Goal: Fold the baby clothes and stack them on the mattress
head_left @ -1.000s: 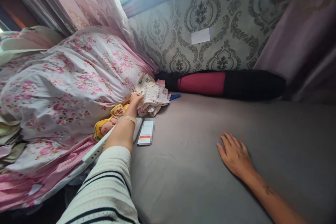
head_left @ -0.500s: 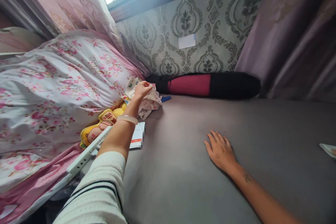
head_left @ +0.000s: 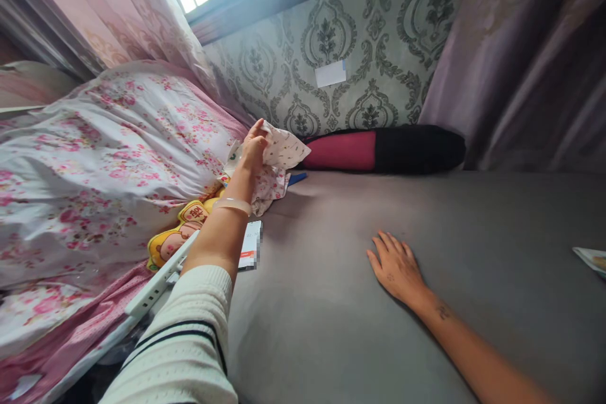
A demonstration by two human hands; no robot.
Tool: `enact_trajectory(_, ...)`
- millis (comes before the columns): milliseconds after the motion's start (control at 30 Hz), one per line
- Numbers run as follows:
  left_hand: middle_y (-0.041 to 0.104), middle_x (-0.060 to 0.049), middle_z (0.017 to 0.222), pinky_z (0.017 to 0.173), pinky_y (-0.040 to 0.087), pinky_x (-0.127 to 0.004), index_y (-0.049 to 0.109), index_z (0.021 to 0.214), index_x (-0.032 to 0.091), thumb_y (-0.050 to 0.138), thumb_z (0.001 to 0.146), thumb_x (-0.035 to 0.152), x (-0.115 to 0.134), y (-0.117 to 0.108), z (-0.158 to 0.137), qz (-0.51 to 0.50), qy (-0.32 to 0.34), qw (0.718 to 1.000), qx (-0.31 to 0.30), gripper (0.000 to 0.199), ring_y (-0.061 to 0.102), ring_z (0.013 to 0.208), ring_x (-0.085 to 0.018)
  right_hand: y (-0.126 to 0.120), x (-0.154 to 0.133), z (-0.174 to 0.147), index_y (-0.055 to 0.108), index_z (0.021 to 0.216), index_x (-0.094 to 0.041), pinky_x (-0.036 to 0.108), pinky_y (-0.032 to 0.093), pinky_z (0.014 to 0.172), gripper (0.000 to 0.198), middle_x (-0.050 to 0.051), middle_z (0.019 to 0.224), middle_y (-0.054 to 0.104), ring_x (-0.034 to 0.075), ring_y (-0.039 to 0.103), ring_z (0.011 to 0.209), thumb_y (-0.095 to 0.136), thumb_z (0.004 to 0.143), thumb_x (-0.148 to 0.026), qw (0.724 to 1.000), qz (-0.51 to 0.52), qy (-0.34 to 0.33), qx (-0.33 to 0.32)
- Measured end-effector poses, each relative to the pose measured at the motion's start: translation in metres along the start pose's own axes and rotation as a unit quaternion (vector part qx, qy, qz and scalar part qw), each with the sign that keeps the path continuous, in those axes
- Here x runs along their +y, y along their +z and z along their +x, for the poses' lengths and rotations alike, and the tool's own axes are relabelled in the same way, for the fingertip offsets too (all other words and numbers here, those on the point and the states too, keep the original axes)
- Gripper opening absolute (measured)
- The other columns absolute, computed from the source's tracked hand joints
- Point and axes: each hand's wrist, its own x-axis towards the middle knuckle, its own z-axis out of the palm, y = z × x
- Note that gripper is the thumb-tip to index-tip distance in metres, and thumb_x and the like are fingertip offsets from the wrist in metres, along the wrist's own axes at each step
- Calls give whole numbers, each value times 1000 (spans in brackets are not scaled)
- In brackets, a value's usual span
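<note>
My left hand is closed on a white cloth with small printed marks, lifting it by its upper edge so that it hangs to the right. Beneath lies a small heap of other printed cloths, partly hidden by my wrist. On the grey padded surface, my right hand rests palm down with fingers spread, holding nothing. A small blue item pokes out beside the heap. Near my left forearm lies a phone with a lit screen, partly covered by the arm.
Left of the arm are a yellow plush toy, a white slotted bar and floral bedding. Along the wall stretches a long black and red bag. A small packet sits at the right edge, with curtains behind.
My left hand has raised the white cloth off the heap, and it now spreads out to the right. My right hand stays flat. The view has shifted slightly.
</note>
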Motion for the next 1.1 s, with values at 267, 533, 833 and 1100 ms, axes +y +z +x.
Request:
enact_trajectory(267,62,-5,123,104,40,-38,54,130,23,64,79,23,29,33,10,-61,84,990,-92,52,49,128,-25,3,2,-1,59,127,-12,51,30,107,51,16,140,51,31,43,130,29,96,-40,1000,9,-6,11)
enact_trajectory(533,65,-6,119,102,43,-41,53,132,21,55,82,16,32,83,-26,25,158,965,-205,50,55,122,-24,-6,1,0,60,126,-11,51,33,105,51,17,139,52,32,45,128,29,97,-39,1000,25,-11,12)
enact_trajectory(833,70,-2,110,90,49,-28,60,125,27,49,89,18,42,131,-90,221,321,893,-227,39,65,102,-17,-5,8,0,62,121,-17,47,35,106,41,14,131,59,27,50,124,36,94,-31,993,113,-3,42)
enact_trajectory(1100,68,-6,112,83,43,-31,61,116,23,43,95,23,68,161,-140,410,419,782,-211,28,65,99,-19,-69,-21,9,68,104,-19,32,53,75,32,8,98,73,20,68,85,42,91,-34,899,428,78,55)
